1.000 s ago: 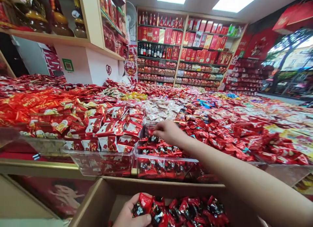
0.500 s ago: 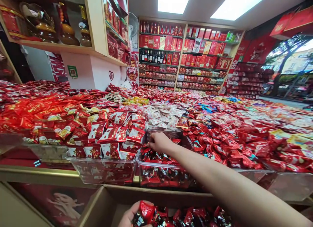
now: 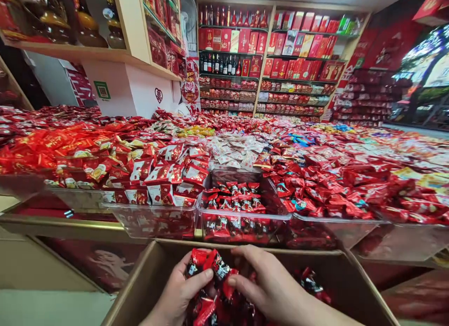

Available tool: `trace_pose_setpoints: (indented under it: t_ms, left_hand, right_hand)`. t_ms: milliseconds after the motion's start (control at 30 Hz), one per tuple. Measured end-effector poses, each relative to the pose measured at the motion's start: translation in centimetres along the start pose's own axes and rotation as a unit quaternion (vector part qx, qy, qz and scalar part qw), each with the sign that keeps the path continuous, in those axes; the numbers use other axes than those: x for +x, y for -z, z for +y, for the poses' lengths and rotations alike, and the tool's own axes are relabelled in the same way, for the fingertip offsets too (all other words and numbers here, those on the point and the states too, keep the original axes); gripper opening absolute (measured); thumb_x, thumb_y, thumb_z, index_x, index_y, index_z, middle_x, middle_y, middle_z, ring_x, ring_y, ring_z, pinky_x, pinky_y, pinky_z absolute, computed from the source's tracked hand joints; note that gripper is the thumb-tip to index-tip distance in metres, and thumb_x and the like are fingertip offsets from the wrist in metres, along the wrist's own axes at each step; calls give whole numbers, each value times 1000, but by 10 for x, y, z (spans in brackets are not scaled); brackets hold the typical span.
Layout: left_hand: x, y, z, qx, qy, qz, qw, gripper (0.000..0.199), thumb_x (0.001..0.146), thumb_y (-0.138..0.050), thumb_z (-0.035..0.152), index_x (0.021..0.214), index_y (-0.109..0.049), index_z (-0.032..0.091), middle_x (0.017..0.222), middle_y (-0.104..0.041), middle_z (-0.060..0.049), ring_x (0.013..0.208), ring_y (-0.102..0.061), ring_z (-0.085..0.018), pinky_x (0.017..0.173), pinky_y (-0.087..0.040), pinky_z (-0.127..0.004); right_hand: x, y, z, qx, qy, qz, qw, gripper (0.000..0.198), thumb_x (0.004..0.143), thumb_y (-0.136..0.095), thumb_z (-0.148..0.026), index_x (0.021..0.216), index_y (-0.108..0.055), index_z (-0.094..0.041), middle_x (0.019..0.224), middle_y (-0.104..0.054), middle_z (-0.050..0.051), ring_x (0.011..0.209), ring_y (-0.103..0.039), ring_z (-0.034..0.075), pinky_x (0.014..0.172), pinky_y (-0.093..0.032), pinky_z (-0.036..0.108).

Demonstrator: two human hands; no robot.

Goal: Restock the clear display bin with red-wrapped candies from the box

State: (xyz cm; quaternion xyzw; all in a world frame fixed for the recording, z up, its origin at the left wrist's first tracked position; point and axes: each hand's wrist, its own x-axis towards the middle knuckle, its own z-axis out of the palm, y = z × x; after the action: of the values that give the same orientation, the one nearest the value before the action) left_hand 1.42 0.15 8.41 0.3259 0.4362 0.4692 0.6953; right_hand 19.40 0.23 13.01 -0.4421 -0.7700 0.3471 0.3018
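Red-and-black candies bunched in the cardboard box, gripped by left hand and right hand together. Clear bin just beyond is partly filled; box stock remains.

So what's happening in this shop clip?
A person stands at a candy display. Both hands, left hand and right hand, are down in a cardboard box, gathering a bunch of red-and-black candies. Straight ahead, a clear bin holds the same candies, partly filled.
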Motion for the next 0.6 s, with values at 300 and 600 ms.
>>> trace_pose_setpoints:
  t_ms: [300,600]
  left_hand:
    - [-4,-9,-4,53,29,8,998,33,56,-72,27,83,-55,21,52,-62,4,44,-53,-11,48,-44,-22]
    - [1,-10,-4,81,39,23,996,42,51,-75,34,86,-55,21,54,-63,2,40,-51,-9,38,-41,-19]
  right_hand:
    - [6,-17,39,329,-168,-94,924,26,68,-62,-35,79,-54,-13,61,-50,-3,53,-40,6,50,-32,19]
    - [7,-11,38,252,-142,-81,954,11,66,-61,-23,74,-60,-15,58,-51,-4,53,-43,7,53,-35,20]
